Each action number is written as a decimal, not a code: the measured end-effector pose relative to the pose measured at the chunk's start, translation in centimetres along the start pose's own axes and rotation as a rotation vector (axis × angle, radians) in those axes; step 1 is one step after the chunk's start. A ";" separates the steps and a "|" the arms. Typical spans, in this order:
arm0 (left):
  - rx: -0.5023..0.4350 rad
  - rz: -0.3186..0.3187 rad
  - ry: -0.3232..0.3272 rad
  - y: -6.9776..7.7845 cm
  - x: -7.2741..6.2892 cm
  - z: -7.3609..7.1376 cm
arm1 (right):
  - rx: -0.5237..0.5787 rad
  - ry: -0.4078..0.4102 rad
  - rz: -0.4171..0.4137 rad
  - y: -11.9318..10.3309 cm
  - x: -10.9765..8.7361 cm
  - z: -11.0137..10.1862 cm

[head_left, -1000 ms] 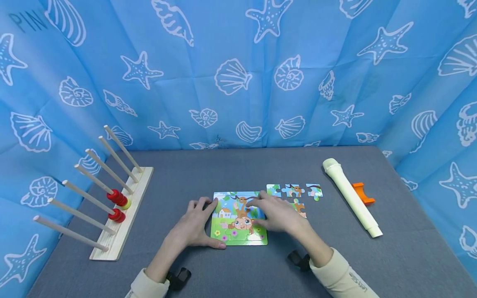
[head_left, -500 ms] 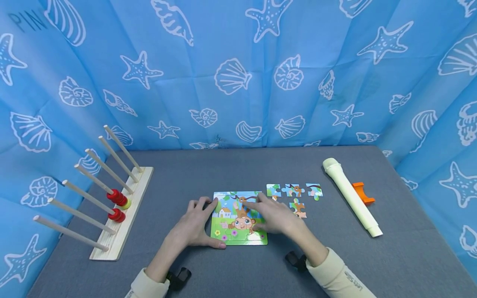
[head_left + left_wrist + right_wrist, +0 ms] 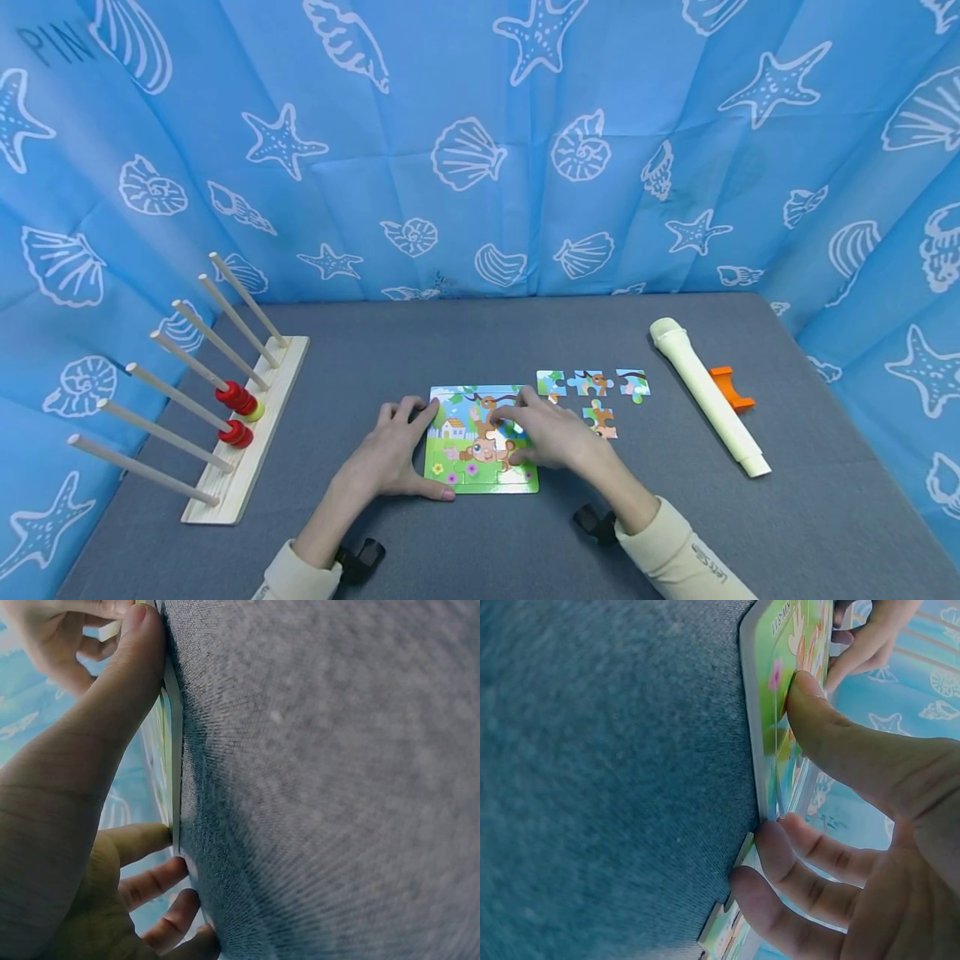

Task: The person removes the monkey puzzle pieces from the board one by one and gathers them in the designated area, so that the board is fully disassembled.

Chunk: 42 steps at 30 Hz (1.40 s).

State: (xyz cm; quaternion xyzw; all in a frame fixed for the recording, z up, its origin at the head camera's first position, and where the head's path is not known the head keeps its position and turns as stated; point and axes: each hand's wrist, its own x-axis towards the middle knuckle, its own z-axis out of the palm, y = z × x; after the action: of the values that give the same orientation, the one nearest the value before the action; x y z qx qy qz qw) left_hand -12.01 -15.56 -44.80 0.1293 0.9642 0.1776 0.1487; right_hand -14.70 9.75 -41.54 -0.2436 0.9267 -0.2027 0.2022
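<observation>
At the near side, cream sleeves (image 3: 658, 542) are seen, with a black device (image 3: 362, 561) at each wrist. Monkey puzzle board (image 3: 487, 489) is laid flat, mid-table, between the hands. Near edge is touched by the thumb of the left hand (image 3: 386, 458), far-left corner by its forefinger; fingers spread, not clenched, board just braced. Right hand (image 3: 557, 435) is held over the board's right part, forefinger bent; whether a piece is pinched or only touched can't be told. Well left, a wooden peg rack (image 3: 262, 417) is stood, seven pegs, red rings (image 3: 235, 433) threaded on two, one stack with yellow at its base. Just right of the board, loose puzzle pieces (image 3: 588, 383) are laid out: four clearly visible, one mostly covered by the right hand. Farther right, a cream microphone-shaped stick (image 3: 708, 396) is laid slantwise, orange block (image 3: 730, 391) beside it. Gray table (image 3: 375, 350) is backed by a blue seashell curtain (image 3: 345, 208).
</observation>
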 end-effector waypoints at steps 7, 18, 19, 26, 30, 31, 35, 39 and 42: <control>-0.005 -0.002 -0.002 0.1 0.0 0.0 | -0.016 0.010 -0.003 0.0 0.0 0.1; -0.015 0.007 -0.003 0.1 -0.1 -0.1 | -0.029 0.026 -0.018 -0.1 0.0 0.1; -0.015 0.008 -0.002 0.1 -0.1 -0.1 | -0.027 0.026 -0.018 -0.2 -0.1 0.0; -0.010 0.007 -0.004 0.1 -0.1 0.0 | -0.046 0.037 -0.032 -0.2 -0.1 -0.1; -0.009 0.001 -0.004 0.0 -0.1 0.0 | -0.057 0.050 -0.047 -0.1 -0.1 -0.1; -0.008 0.000 -0.003 0.0 -0.1 0.0 | -0.057 0.054 -0.052 -0.1 -0.1 -0.1; -0.002 -0.002 -0.001 0.0 -0.1 0.0 | -0.041 0.062 -0.061 0.1 -0.3 -0.1; -0.009 -0.003 -0.004 0.0 -0.1 -0.1 | -0.032 0.069 -0.056 0.3 -0.4 -0.4; -0.016 -0.003 -0.007 0.0 -0.1 -0.1 | -0.039 0.077 -0.049 0.4 -0.5 -0.6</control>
State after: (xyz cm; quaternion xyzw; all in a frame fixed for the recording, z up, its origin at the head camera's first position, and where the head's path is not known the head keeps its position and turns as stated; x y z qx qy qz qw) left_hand -11.97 -15.57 -44.69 0.1272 0.9625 0.1844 0.1532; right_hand -14.70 10.54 -41.13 -0.2620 0.9313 -0.1987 0.1565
